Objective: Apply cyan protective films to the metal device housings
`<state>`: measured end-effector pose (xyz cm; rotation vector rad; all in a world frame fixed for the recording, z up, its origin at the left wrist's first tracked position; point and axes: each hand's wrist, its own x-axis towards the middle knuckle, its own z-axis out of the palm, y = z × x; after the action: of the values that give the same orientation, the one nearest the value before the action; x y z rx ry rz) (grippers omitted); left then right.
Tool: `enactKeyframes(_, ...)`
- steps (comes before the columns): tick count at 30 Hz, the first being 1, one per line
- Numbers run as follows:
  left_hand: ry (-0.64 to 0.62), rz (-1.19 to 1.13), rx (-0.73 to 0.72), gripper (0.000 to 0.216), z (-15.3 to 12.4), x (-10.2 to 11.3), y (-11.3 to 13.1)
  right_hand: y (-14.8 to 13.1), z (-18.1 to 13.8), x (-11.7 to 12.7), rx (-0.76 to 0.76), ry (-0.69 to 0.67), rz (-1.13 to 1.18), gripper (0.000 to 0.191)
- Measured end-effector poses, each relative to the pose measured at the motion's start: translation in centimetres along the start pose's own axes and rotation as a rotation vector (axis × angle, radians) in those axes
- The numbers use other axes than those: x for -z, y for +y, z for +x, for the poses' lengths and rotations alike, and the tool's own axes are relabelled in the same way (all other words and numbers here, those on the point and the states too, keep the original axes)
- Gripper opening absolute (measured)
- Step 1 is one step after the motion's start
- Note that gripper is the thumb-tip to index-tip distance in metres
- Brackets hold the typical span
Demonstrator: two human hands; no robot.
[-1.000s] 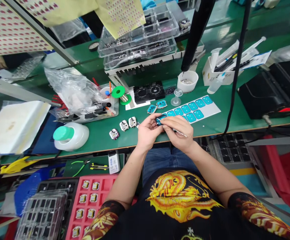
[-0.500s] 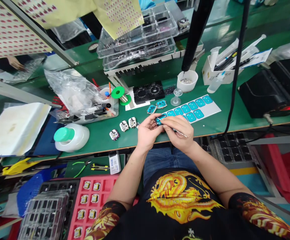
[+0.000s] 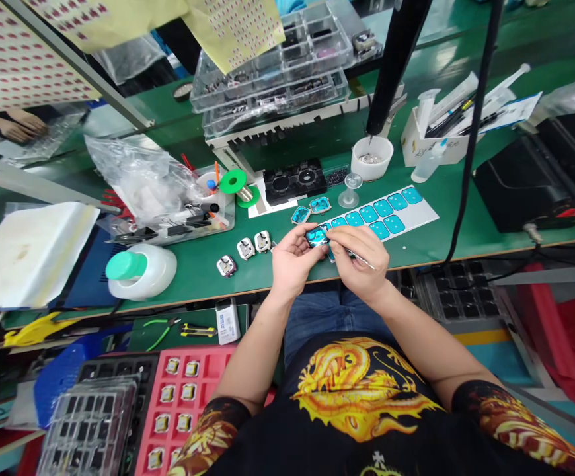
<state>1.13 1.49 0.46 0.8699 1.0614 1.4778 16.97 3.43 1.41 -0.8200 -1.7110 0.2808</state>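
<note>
Left hand [image 3: 291,259] grips a small, light, rigid watch case [image 3: 316,235] by its edges; right hand [image 3: 361,263] pinches tweezers [image 3: 361,259] against its delicate blue film

Hands [image 3: 292,261] and [image 3: 359,261] meeting at bench [image 3: 193,277] edge, a small part [image 3: 316,235] between them, tweezers [image 3: 361,259] in the right. Sticker sheet [image 3: 406,211] at 1 o'clock from the hands, touching the part's far side. Two parts [image 3: 311,209] at 12, just behind. Three parts [image 3: 245,252] in a row at 9. Bottle [image 3: 141,270] farther at 9. Cup [image 3: 371,158] at 1, behind the sheet. Tray [image 3: 168,410] at 7, below the bench.
</note>
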Motion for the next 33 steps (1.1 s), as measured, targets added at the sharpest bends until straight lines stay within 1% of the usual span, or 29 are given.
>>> enactKeyframes(6, 0.007, 0.004, -0.009, 0.053, -0.08, -0.09, -0.07, -0.06, 0.05, -0.02, 0.015, 0.026, -0.014, 0.02)
enactKeyframes(14, 0.052, 0.035, -0.043, 0.052, -0.25, -0.28, -0.48, -0.2, 0.03, 0.0, -0.028, 0.043, -0.06, 0.018)
enactKeyframes(27, 0.1, 0.064, -0.057, 0.052, -0.38, -0.72, -0.44, -0.26, -0.04, -0.03, -0.068, 0.037, -0.074, 0.016)
enactKeyframes(33, 0.12, 0.069, -0.067, 0.048, -0.22, -0.63, -0.54, -0.25, 0.05, -0.03, -0.056, 0.042, -0.061, 0.016)
